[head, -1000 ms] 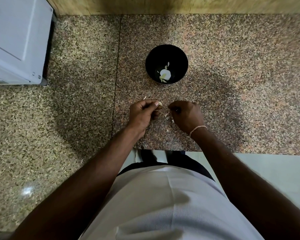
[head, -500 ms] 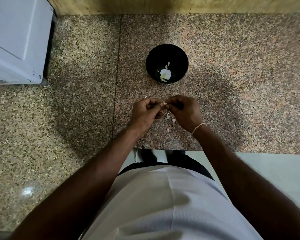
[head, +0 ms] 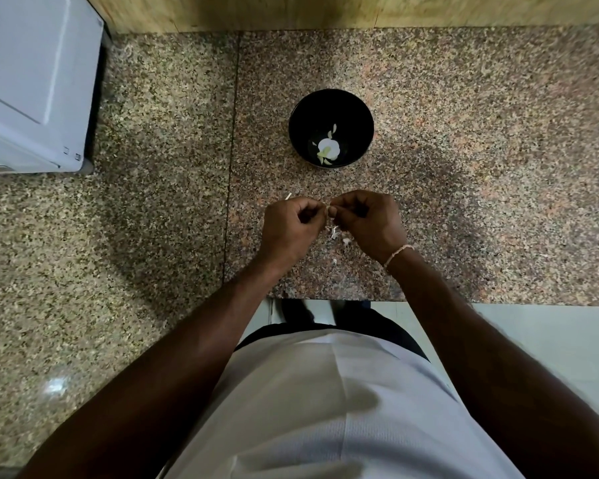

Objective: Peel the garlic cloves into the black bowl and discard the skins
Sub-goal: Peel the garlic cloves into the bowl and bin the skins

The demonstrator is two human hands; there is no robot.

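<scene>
Garlic clove (head: 328, 209) pinched between the fingertips of both hands, just above the speckled stone surface (head: 498, 167); barely visible. Left hand (head: 291, 226) and right hand (head: 369, 221) both curled closed, thumbs meeting on it. Skin scraps (head: 336, 233) lie below the hands. Black bowl (head: 358, 108) stands beyond, apart, holding 1 peeled clove (head: 328, 148). White appliance (head: 32, 81) far left.
</scene>
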